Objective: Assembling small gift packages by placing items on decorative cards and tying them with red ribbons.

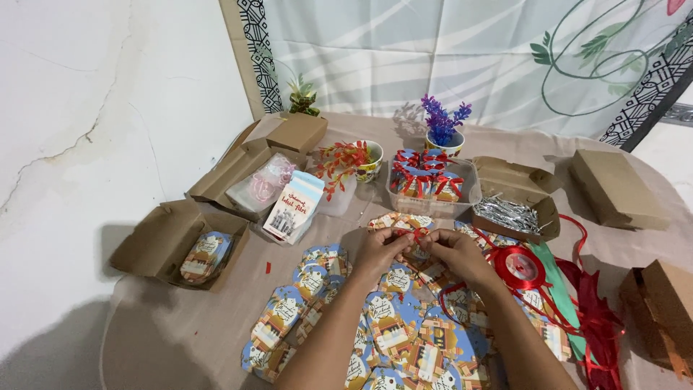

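The left hand [379, 249] and the right hand [456, 253] are meeting over the middle of the desk [173, 332]. Both hands are pinching a small colourful paper box [413, 244] between their fingertips, and a bit of red ribbon [417, 233] is sitting on top of it. The fingers are curling in tight around it. Many flat paper boxes [325, 303] with the same picture are lying under the arms. A red ribbon spool [521, 266] is lying just beside the right hand, with loose red ribbon trailing off to the right. Behind the hands, a clear tub [432, 206] is holding boxes tied with red ribbon. An open brown box [514, 202] of silver shreds is sitting next to the tub.
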